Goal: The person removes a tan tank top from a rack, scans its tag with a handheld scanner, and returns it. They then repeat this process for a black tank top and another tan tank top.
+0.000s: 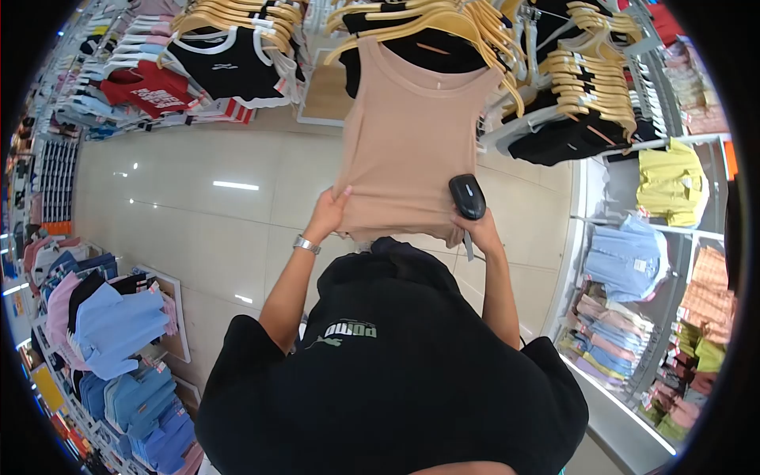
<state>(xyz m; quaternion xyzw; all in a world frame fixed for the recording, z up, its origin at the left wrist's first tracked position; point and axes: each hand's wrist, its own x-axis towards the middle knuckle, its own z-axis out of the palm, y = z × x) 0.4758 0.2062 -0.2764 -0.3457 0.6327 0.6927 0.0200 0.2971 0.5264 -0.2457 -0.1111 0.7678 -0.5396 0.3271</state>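
Observation:
A beige tank top (413,134) hangs from a wooden hanger (451,24) in front of me, with its front facing me and its lower hem drawn towards my body. My left hand (329,212), with a silver watch (307,245) on the wrist, pinches the tank top's side near the hem. On the opposite side, my right hand (480,229) is closed at the hem and also holds a rounded black handheld device (467,196). A grey strap (469,246) dangles below that device. The fingertips of my right hand are partly hidden by the device and fabric.
Black tops (226,67) and a red shirt (150,89) hang at the upper left. More wooden hangers (590,83) crowd the upper right. Folded clothes (606,336) fill shelves at right; blue shirts (119,324) stand on a left display. Tiled floor (198,214) lies between.

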